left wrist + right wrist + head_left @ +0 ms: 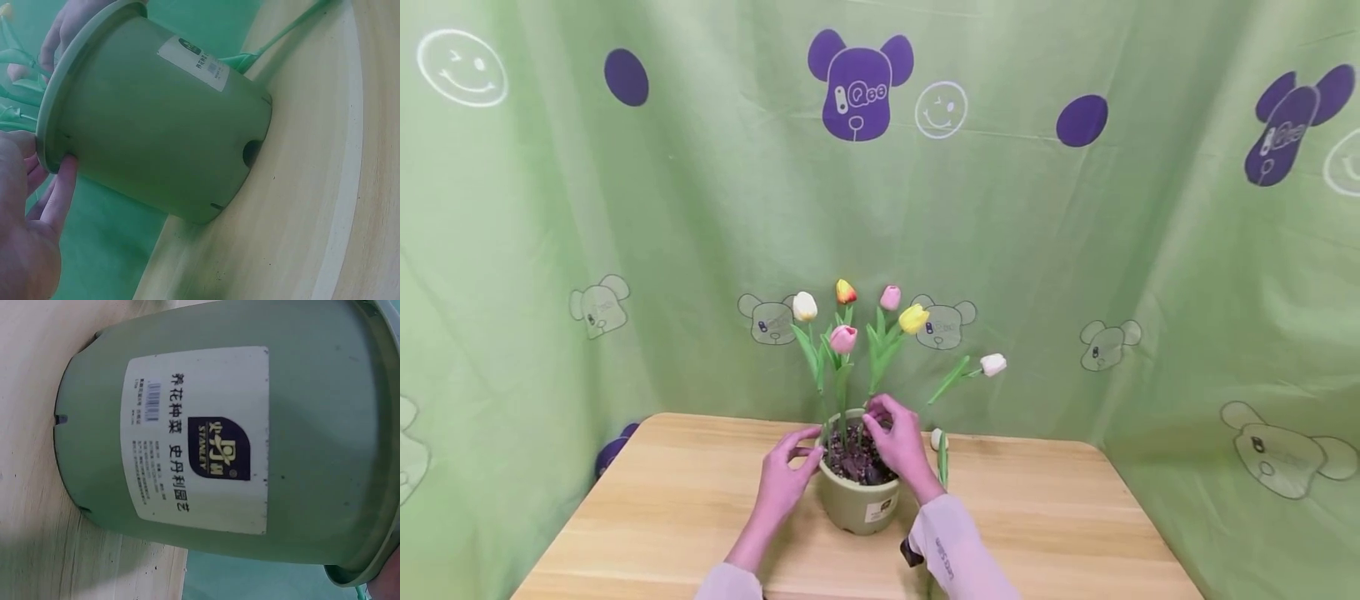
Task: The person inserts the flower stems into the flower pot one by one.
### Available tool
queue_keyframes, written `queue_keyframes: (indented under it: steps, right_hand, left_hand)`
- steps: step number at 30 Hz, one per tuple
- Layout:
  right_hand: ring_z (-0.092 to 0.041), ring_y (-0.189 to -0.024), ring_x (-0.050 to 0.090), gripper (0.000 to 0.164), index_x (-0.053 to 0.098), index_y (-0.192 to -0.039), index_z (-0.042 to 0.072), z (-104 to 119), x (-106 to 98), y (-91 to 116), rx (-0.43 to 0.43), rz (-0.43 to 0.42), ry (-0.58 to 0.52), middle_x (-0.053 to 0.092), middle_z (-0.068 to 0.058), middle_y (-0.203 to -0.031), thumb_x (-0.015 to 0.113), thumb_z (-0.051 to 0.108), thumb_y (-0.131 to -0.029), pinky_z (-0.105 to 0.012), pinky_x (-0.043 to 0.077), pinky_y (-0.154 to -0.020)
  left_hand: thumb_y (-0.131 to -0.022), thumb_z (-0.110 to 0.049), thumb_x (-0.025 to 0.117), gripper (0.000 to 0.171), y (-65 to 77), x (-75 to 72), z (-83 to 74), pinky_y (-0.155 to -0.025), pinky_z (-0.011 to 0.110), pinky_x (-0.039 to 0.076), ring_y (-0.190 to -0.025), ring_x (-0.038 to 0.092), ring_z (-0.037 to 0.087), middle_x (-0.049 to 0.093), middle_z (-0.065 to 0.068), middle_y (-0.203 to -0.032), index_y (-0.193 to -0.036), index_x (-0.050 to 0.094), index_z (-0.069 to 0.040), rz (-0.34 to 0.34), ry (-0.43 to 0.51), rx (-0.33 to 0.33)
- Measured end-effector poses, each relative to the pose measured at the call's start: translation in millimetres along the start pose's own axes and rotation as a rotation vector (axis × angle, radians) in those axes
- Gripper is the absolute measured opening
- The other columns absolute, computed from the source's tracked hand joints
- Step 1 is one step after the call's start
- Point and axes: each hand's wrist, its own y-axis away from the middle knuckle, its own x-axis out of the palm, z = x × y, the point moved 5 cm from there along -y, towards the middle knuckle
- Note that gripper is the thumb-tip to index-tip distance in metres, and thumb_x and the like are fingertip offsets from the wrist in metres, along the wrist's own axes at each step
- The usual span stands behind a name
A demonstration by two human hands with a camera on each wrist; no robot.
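A green flower pot (pixel 850 506) with a white label stands on the table, holding dark, grainy soil (pixel 847 461). Several tulips rise from it: white (pixel 805 306), red-yellow (pixel 846 291), yellow (pixel 913 318) and pink (pixel 843 339). My left hand (pixel 786 472) grips the pot's left rim; in the left wrist view a finger (pixel 60 194) presses beneath the lip. Over the right side of the soil, my right hand (pixel 897 435) pinches a tulip stem at the rim; which bloom it bears is unclear. The label (pixel 197 440) fills the right wrist view, where that grip is hidden.
Another white tulip (pixel 993 364) leans far out to the right; its stem's lower end cannot be traced. A white-headed tulip (pixel 938 439) lies on the wooden table (pixel 1037 508) right of the pot. A green printed curtain (pixel 1022 233) surrounds the table's back and sides.
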Motion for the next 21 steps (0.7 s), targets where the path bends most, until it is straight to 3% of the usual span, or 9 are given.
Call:
queue_keyframes:
  steps: [12, 21]
  right_hand:
    - [-0.021, -0.087, 0.07, 0.018, 0.067, -0.113, -0.001, -0.3, 1.7, -4.1, -0.007, 0.029, -0.064, 0.072, -0.01, -0.098, 0.07, 0.005, -0.096, -0.023, 0.067, -0.074]
    - [-0.018, -0.091, 0.067, 0.021, 0.069, -0.115, 0.005, -4.3, -1.9, 0.4, 0.042, 0.0, -0.082, 0.072, -0.007, -0.101, 0.073, 0.012, -0.096, -0.021, 0.064, -0.078]
  left_hand:
    - [-0.096, -0.011, 0.073, 0.043, -2.4, -1.4, 0.1, -0.082, 0.024, 0.067, -0.11, 0.069, 0.032, 0.061, 0.016, -0.142, -0.137, 0.063, -0.006, -0.008, 0.014, -0.006]
    - [-0.094, -0.01, 0.075, 0.042, 0.6, -0.7, 0.1, -0.082, 0.028, 0.067, -0.108, 0.069, 0.033, 0.062, 0.016, -0.141, -0.135, 0.064, -0.005, -0.011, 0.038, -0.01]
